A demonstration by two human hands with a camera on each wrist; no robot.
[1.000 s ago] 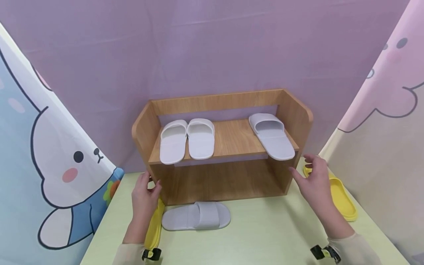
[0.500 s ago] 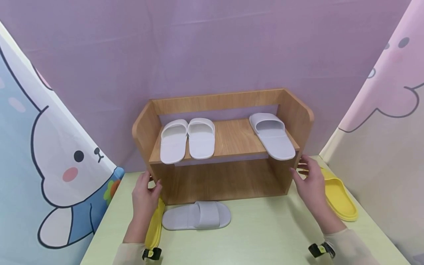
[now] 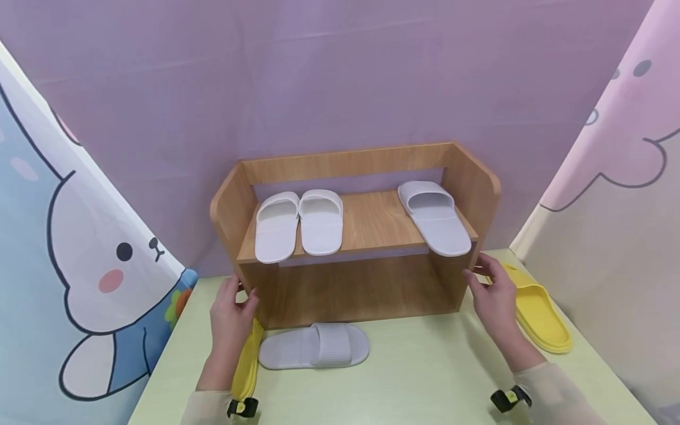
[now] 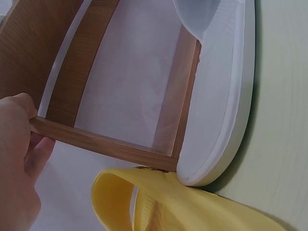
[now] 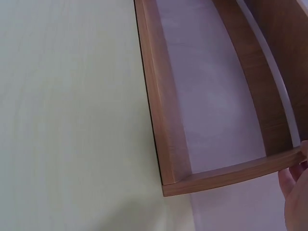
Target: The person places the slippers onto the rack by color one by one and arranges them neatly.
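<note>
A small wooden shoe rack point(image 3: 372, 221) stands on the table against the purple cloth. My left hand point(image 3: 231, 316) grips its left side panel; in the left wrist view thumb and fingers point(image 4: 41, 156) lie on either side of the panel's edge. On the opposite side my right hand point(image 3: 495, 295) holds the right panel, with fingers point(image 5: 286, 183) behind the board in the right wrist view. Two white slippers point(image 3: 321, 230) sit together at the left of the upper shelf. One pale grey slipper point(image 3: 440, 230) lies at its right end, toe inward and heel past the shelf edge.
A grey slipper point(image 3: 287, 348) lies sideways on the table point(image 3: 414, 372) before the rack. One yellow slipper point(image 3: 246, 366) is beside my left wrist, partly hidden; another yellow slipper point(image 3: 544, 316) lies right of my right hand. Cloth with cartoon figures point(image 3: 106, 265) hangs at both sides.
My right hand has moved left, from beside the rack onto its right side panel. The left hand stays at the left panel, and the slippers have not moved.
</note>
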